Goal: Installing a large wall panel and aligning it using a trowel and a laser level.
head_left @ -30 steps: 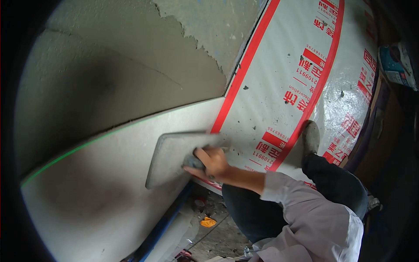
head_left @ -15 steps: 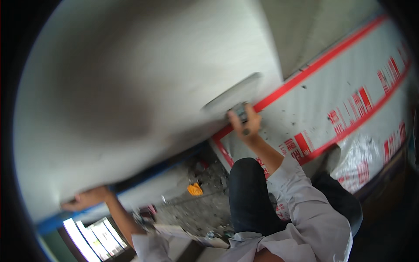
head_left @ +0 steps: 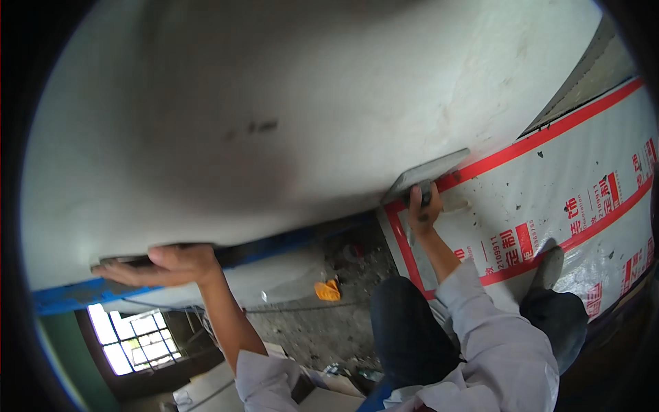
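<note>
My right hand (head_left: pixel 424 206) is closed round the handle of a flat rectangular plastering trowel (head_left: pixel 432 167). Its grey blade lies tilted against the broad white wall surface (head_left: pixel 329 89), close to that surface's lower right edge. At the left, my left hand (head_left: pixel 171 264) reaches out along the white surface's lower edge, fingers stretched and thumb raised. A dark strip (head_left: pixel 130 261) shows between that thumb and the fingers; whether it is a separate thing or part of the edge, I cannot tell. A blue band (head_left: pixel 68 295) runs just below the hand.
Pale protective sheeting (head_left: pixel 508 199) with red tape borders covers the ground at right, dotted with dark crumbs. Below the wall lies a dirty grey floor (head_left: pixel 302 329) with an orange scrap (head_left: pixel 328 290). A barred window (head_left: pixel 137 340) is at lower left, near flat boards (head_left: pixel 206 388).
The view has shifted, so wall and sheeting sit differently in the picture. My right hand, with the trowel, appears farther right and lower; the left hand still lies along the edge.
</note>
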Demonstrator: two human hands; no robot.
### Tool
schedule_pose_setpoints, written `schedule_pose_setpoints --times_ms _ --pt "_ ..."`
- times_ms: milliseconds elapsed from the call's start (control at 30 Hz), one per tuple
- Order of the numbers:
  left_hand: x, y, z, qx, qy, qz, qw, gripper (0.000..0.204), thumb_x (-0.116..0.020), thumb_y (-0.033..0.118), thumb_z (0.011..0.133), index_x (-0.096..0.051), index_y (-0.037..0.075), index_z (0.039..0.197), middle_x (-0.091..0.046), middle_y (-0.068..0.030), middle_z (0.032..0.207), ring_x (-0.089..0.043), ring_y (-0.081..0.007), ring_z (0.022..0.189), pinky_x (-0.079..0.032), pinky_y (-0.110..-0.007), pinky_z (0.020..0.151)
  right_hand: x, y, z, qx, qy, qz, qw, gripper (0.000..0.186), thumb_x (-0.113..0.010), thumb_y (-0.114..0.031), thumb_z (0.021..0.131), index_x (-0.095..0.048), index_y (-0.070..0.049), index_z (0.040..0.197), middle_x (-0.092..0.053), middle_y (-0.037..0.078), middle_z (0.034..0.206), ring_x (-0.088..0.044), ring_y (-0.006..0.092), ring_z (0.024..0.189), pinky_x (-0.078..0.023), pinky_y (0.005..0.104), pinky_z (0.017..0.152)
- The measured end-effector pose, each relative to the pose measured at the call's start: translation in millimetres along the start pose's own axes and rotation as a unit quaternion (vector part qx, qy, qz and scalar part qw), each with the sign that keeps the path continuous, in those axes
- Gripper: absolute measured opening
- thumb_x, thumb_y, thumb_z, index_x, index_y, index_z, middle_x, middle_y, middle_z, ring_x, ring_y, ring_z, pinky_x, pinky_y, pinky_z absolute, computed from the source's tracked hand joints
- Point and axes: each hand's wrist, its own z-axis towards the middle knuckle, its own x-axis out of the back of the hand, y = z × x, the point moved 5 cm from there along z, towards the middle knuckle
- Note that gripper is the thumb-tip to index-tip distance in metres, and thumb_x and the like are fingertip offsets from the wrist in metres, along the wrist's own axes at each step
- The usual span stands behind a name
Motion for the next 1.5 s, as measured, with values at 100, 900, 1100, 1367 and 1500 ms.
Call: schedule_pose_setpoints --times_ms 100,900,1100,1367,1500 --pt "-5.3 0.1 8.7 0.026 0.011 -0.023 0.999 0.077 -0.048 0.044 0.117 -0.036 -0.007 0.172 -0.023 -0.0349 0.184 -0.020 -0.0518 0.173 -0.023 -0.067 0.139 -8.1 -4.6 -14.2 -0.041 -0.009 -0.012 0.999 0.036 -0.076 -0.035 0.110 -0.068 0.000 0.104 -0.068 0.015 0.072 -0.067 0.0295 0.062 -0.050 0.0443 0.061" --pt "12.8 4.6 8.0 -0.038 0.008 0.032 0.999 0.067 -0.043 0.040 0.122 -0.040 -0.006 0.170 -0.028 -0.0364 0.181 -0.028 -0.0529 0.170 -0.036 -0.064 0.133 -42.2 -38.0 -68.5 -0.195 -0.011 0.109 0.975 0.037 -0.072 -0.038 0.114 -0.071 -0.001 0.111 -0.072 0.007 0.079 -0.066 0.0143 0.072 -0.050 0.0359 0.065" --pt "1.0 21.1 10.0 -0.025 0.015 0.017 0.999 0.064 -0.045 0.037 0.122 -0.041 -0.006 0.168 -0.029 -0.0363 0.181 -0.026 -0.0523 0.171 -0.030 -0.066 0.135 -48.5 -31.3 -45.4 -0.100 0.081 0.113 0.985 0.038 -0.073 -0.040 0.113 -0.071 -0.002 0.107 -0.068 0.004 0.072 -0.062 0.0127 0.065 -0.047 0.0352 0.061" --pt "3.1 16.0 4.3 -0.046 0.008 0.028 0.999 0.062 -0.046 0.032 0.123 -0.038 -0.008 0.169 -0.028 -0.0384 0.180 -0.029 -0.0539 0.169 -0.032 -0.064 0.133 9.2 -47.8 -26.1 -0.186 0.020 0.082 0.979 0.038 -0.080 -0.034 0.108 -0.068 0.001 0.096 -0.064 0.008 0.067 -0.059 0.0130 0.062 -0.046 0.0358 0.059" --pt "6.9 10.1 10.0 -0.014 0.029 -0.023 0.999 0.064 -0.049 0.035 0.123 -0.040 -0.010 0.168 -0.030 -0.0366 0.181 -0.027 -0.0525 0.171 -0.029 -0.064 0.135 66.6 -108.4 54.5 -0.108 0.022 0.058 0.992 0.040 -0.085 -0.030 0.103 -0.068 0.004 0.094 -0.066 0.022 0.070 -0.071 0.0245 0.063 -0.053 0.0425 0.063"
